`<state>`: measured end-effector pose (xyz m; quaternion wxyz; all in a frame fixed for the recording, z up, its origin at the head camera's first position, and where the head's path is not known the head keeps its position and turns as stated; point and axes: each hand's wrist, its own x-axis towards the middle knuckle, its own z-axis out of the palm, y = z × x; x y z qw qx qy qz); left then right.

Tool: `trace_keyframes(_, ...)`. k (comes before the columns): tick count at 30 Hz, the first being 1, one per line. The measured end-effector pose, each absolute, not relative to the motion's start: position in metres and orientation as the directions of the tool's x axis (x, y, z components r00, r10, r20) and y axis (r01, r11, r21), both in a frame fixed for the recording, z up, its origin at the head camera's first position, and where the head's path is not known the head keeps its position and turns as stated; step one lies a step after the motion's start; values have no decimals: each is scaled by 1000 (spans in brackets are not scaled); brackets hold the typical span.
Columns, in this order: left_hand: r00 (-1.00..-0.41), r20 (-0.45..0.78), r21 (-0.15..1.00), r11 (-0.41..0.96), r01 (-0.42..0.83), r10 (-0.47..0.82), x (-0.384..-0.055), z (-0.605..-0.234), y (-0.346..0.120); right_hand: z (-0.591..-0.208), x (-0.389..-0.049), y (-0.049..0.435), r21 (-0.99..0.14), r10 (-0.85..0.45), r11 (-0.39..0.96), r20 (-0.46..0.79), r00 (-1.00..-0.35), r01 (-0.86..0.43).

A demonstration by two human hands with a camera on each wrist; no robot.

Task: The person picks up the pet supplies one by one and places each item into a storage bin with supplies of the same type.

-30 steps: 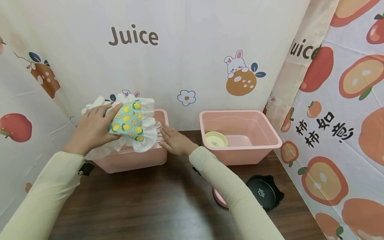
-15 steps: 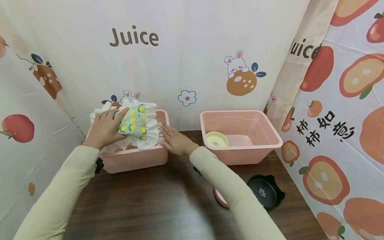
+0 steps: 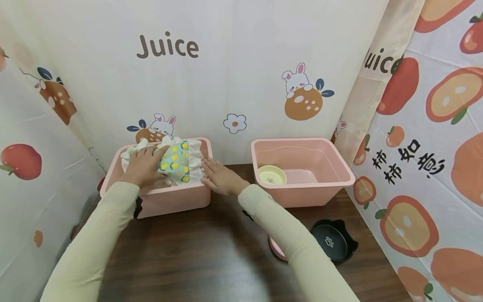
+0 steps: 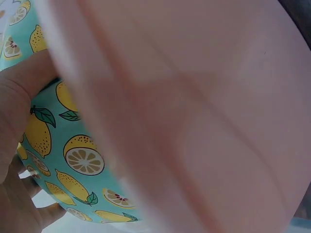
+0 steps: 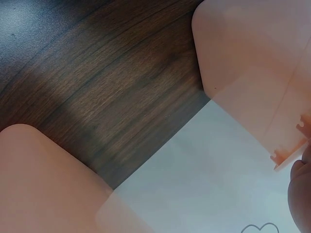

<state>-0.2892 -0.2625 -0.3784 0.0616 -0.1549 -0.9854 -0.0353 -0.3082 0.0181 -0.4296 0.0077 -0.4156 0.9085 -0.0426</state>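
Note:
A teal, lemon-print cloth item with white ruffles [image 3: 177, 161] sits down inside the left pink bin [image 3: 173, 203]. Whether it is a cushion or a garment, I cannot tell. My left hand [image 3: 144, 167] grips it from the left; the left wrist view shows the thumb on one side of the lemon-print fabric [image 4: 82, 160] and fingers on the other, with the bin wall [image 4: 204, 121] blurred in front. My right hand [image 3: 223, 178], fingers straight, rests against the right rim of that same bin. Only a bit of the right hand [image 5: 299, 194] appears in the right wrist view.
To the right stands a second pink bin [image 3: 302, 196] with a pale yellow bowl [image 3: 279, 174] in its left end. A black cat-eared bowl [image 3: 332, 241] and a partly hidden pink dish [image 3: 277, 248] lie on the brown table [image 3: 196, 260] near the right forearm. Printed curtains hang behind and at both sides.
My left hand has moved right and down, carrying the lemon-print cloth item from above the left bin's rim into the bin. The right hand has stayed at the rim.

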Motion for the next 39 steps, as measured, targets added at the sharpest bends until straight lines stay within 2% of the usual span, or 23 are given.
trace_keyframes(15,-965,54,103,959,263,258,-295,-402,-255,-428,-307,20,-72,-770,633,44,-636,-771)
trace_keyframes(24,-950,19,129,941,311,312,-293,-414,-258,-429,-306,18,-71,-762,644,30,-647,-762)
trace_keyframes(39,-959,-125,221,949,223,255,-298,-422,-260,-429,-306,17,-70,-758,649,33,-652,-758)
